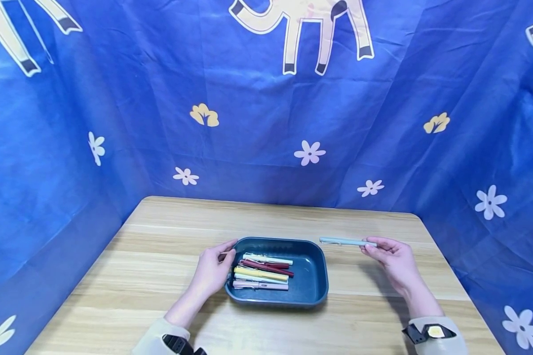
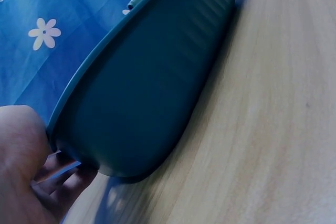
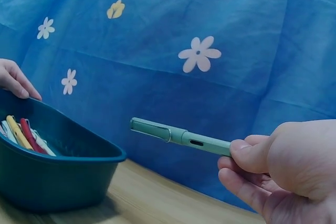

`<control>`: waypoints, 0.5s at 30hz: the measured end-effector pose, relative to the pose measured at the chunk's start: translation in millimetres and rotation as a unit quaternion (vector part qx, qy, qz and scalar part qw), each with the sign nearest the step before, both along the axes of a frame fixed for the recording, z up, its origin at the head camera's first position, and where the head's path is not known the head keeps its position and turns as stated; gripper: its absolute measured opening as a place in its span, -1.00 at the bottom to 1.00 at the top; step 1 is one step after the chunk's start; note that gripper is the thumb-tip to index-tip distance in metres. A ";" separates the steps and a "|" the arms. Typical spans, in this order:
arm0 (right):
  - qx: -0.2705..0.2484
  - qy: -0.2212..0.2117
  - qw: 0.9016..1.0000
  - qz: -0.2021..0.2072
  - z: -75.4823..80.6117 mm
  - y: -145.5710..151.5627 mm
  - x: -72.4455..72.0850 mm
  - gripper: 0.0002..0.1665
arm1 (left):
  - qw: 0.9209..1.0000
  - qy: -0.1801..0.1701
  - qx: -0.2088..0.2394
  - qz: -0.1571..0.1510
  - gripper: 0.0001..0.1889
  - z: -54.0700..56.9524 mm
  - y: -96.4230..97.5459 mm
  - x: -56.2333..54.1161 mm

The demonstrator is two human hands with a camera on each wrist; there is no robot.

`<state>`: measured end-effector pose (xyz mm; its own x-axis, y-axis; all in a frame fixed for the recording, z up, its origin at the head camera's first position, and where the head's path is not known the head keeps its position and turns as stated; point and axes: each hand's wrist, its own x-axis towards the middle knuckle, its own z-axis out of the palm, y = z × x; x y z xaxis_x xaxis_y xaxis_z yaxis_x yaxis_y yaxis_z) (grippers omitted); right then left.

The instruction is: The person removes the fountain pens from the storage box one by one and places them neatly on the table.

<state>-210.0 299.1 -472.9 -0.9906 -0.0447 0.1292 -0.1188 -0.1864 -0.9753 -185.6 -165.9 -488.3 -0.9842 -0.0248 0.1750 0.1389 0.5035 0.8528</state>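
My right hand [image 1: 393,261] pinches a light green pen [image 3: 178,139] by its barrel end between thumb and fingers. The capped end, with its wire clip, points left and hangs just off the right rim of a dark teal plastic tray [image 1: 308,276]. At the tray's left end my left hand [image 1: 214,268] grips the rim, thumb over the edge and fingers against the outer wall [image 2: 131,87]. Several pens lie side by side in the tray's left half: a white pen [image 1: 266,259], dark red pens [image 1: 277,269], a yellow pen [image 1: 262,274] and a lilac pen [image 1: 262,285] among them.
The tray stands on a light wood-grain table [image 1: 160,236]. Behind and on both sides of the table hangs a blue cloth [image 1: 257,162] printed with flowers and animal figures. Dark bands sit on both wrists over pale sleeves [image 1: 441,340].
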 end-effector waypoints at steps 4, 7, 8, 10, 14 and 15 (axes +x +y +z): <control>-0.004 -0.002 1.000 -0.003 -2.3 8.3 -0.2 -0.74 | 1.000 0.002 0.000 0.001 -0.62 -0.6 -0.2 -0.2; -0.002 -0.008 1.000 -0.007 -5.6 13.7 -0.4 -0.75 | 1.000 0.003 0.001 0.002 -0.62 -0.9 -0.3 -0.2; 0.000 -0.011 1.000 -0.009 -7.0 15.2 -0.4 -0.75 | 1.000 0.003 0.001 0.002 -0.62 -1.1 -0.3 -0.2; 0.004 -0.019 1.000 -0.013 -9.9 17.8 -0.5 -0.75 | 1.000 0.004 0.003 0.002 -0.62 -1.1 -0.3 -0.2; 0.009 -0.027 0.999 -0.015 -17.3 21.2 -2.2 -0.75 | 1.000 0.005 0.005 0.002 -0.62 -1.2 -0.2 0.1; 0.011 -0.026 0.999 -0.015 -19.3 21.7 -2.9 -0.75 | 1.000 0.005 0.006 0.003 -0.62 -1.3 -0.1 0.1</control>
